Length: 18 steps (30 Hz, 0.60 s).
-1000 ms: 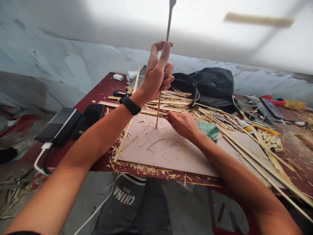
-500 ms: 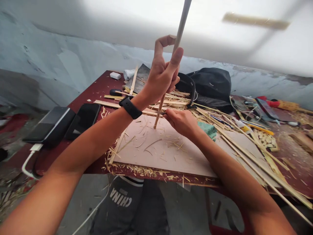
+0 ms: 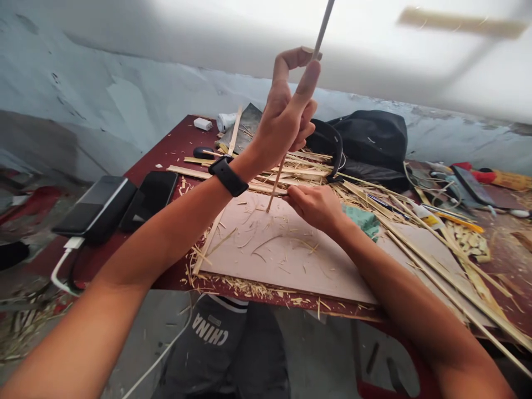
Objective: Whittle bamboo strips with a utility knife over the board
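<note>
My left hand (image 3: pixel 288 108), wearing a black watch (image 3: pixel 228 174), is closed around a long thin bamboo strip (image 3: pixel 323 27). The strip leans upright; its top runs out of view and its lower end meets the pale board (image 3: pixel 266 257). Close to that lower end is my right hand (image 3: pixel 318 206), closed in a pinch just right of the strip. A thin, flat, blade-like piece pokes out from its fingertips toward the strip, most of it hidden by the fingers. Thin curled shavings are scattered over the board.
Bamboo strips (image 3: pixel 449 271) lie across the board's right side, beside a green cloth (image 3: pixel 361 221). A phone (image 3: pixel 149 199) and a cabled device (image 3: pixel 95 208) sit at left. Behind are a black bag (image 3: pixel 374 144) and a white wall. Shavings line the table's front edge.
The strip has turned in my left hand and now shows a narrower side. My left hand sits slightly higher; my right hand stays low beside the strip. The whole view has shifted a little.
</note>
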Each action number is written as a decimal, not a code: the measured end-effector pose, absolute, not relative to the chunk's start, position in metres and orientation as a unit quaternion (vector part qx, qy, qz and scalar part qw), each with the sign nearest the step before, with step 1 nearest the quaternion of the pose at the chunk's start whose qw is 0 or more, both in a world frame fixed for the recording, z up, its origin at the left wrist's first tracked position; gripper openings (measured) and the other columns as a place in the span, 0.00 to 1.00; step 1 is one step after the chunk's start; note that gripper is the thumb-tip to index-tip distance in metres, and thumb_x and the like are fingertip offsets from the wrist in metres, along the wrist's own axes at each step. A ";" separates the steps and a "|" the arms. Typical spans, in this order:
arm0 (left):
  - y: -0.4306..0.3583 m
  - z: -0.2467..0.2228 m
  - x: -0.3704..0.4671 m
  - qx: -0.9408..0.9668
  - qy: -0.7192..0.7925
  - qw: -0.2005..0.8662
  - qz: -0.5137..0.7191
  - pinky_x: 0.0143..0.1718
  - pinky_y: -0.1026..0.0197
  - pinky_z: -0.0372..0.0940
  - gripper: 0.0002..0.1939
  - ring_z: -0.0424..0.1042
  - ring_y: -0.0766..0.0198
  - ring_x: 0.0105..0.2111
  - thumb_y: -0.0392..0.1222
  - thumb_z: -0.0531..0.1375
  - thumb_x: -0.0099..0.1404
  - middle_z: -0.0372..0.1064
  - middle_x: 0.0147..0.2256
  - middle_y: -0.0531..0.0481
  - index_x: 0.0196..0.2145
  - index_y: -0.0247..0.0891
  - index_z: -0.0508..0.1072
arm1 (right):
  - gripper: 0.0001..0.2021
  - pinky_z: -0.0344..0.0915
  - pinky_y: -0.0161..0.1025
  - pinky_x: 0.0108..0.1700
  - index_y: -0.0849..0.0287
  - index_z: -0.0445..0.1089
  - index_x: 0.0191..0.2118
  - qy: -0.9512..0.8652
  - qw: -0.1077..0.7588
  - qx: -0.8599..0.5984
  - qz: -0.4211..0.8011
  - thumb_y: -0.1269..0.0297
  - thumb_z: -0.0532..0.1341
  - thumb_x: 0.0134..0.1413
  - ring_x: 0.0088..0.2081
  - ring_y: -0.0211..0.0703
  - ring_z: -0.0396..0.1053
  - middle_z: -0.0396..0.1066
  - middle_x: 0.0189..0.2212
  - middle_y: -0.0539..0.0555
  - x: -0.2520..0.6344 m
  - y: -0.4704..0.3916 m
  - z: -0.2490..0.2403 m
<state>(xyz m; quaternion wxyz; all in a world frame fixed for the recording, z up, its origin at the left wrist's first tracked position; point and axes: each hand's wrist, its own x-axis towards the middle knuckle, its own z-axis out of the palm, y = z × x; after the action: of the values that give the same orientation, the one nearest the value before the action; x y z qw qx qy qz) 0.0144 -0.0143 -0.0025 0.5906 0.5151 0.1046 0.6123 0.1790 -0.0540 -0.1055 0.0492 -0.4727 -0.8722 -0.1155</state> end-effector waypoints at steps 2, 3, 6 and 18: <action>-0.015 -0.001 0.014 0.519 0.105 0.594 0.605 0.18 0.68 0.37 0.07 0.37 0.71 0.18 0.48 0.55 0.82 0.42 0.22 0.62 0.43 0.49 0.64 | 0.26 0.43 0.43 0.31 0.56 0.72 0.42 -0.863 0.078 -0.485 -0.120 0.51 0.41 0.80 0.26 0.39 0.57 0.77 0.33 0.57 0.176 -0.055 -0.103; -0.016 -0.001 0.013 0.524 0.105 0.600 0.596 0.18 0.68 0.37 0.07 0.37 0.71 0.18 0.48 0.54 0.83 0.41 0.22 0.62 0.43 0.48 0.63 | 0.26 0.43 0.43 0.31 0.56 0.72 0.42 -0.859 0.084 -0.491 -0.119 0.51 0.41 0.80 0.26 0.39 0.57 0.77 0.33 0.57 0.175 -0.055 -0.103; -0.019 0.002 0.013 0.527 0.106 0.621 0.571 0.18 0.68 0.35 0.09 0.37 0.72 0.17 0.51 0.54 0.83 0.39 0.22 0.62 0.44 0.48 0.64 | 0.25 0.43 0.43 0.31 0.56 0.72 0.44 -0.855 0.078 -0.501 -0.108 0.51 0.41 0.80 0.26 0.40 0.58 0.78 0.34 0.57 0.171 -0.055 -0.105; -0.006 0.002 -0.002 0.455 0.128 0.706 0.528 0.15 0.71 0.36 0.15 0.44 0.75 0.11 0.59 0.59 0.79 0.43 0.18 0.62 0.44 0.45 0.74 | 0.23 0.41 0.43 0.31 0.54 0.72 0.48 -0.859 -0.005 -0.509 -0.065 0.48 0.44 0.79 0.25 0.41 0.61 0.79 0.32 0.56 0.162 -0.059 -0.098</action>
<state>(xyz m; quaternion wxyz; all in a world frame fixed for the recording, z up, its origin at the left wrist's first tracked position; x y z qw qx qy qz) -0.0020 -0.0057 0.0018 0.7059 0.4551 0.1277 0.5276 0.1621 -0.0587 -0.0981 -0.0049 -0.5085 -0.8585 -0.0654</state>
